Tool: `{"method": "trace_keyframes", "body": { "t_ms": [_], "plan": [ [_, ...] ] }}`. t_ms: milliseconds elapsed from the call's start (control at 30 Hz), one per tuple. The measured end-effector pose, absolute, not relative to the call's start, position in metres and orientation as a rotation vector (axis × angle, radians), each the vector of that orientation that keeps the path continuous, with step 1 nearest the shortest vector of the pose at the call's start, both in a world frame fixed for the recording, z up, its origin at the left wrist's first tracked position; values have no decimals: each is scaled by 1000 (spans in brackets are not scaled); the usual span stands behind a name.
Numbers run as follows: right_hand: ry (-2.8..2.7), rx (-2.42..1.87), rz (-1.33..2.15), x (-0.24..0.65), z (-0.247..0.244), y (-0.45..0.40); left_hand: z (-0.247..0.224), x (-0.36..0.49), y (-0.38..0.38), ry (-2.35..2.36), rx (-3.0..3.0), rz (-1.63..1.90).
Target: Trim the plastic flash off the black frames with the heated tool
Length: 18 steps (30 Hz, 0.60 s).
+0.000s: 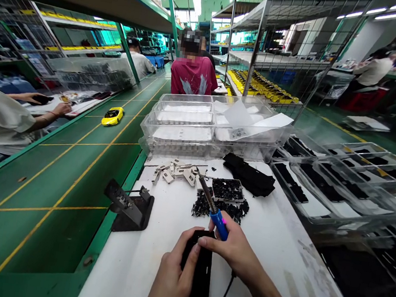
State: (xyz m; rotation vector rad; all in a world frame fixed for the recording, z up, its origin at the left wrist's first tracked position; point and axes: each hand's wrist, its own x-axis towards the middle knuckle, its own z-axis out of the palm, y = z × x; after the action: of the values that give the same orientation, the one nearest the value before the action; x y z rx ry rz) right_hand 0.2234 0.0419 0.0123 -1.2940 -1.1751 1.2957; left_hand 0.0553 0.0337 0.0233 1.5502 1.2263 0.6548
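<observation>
My left hand [176, 273] grips a long black plastic part [199, 283] over the white worktop, fingers wrapped round its far end. In my right hand [234, 251] is a soldering iron [220, 224] with a blue handle, its metal tip pointing up and away to the left. The right thumb also presses on the black part's far end, close to my left thumb. A dark cord runs down from the iron's side. Beyond the iron lie a pile of small black pieces [201, 204], a shallow tray [227, 189] of them, and several off-white plastic parts [180, 171].
A black metal iron stand [132, 210] stands at the left edge. Black parts [248, 175] are stacked behind the small pieces. Clear plastic trays [181, 132] line the far end; more [338, 185] are at right. On the green conveyor [67, 185] sits a yellow toy car [113, 116]. Co-workers sit nearby.
</observation>
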Motion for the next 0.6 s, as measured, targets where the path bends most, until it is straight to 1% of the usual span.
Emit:
{"method": "trace_keyframes", "body": {
  "t_ms": [100, 200, 433, 600],
  "plan": [
    [-1132, -1188, 1431, 229, 11, 47, 23, 55, 34, 1172, 1560, 641],
    [-1137, -1130, 1474, 233, 12, 51, 25, 55, 34, 1137, 1569, 659],
    [-1044, -1152, 1720, 237, 21, 58, 35, 56, 35, 1131, 1559, 657],
    [-1067, -1237, 1670, 235, 34, 55, 35, 61, 38, 1207, 1446, 715]
  ]
}}
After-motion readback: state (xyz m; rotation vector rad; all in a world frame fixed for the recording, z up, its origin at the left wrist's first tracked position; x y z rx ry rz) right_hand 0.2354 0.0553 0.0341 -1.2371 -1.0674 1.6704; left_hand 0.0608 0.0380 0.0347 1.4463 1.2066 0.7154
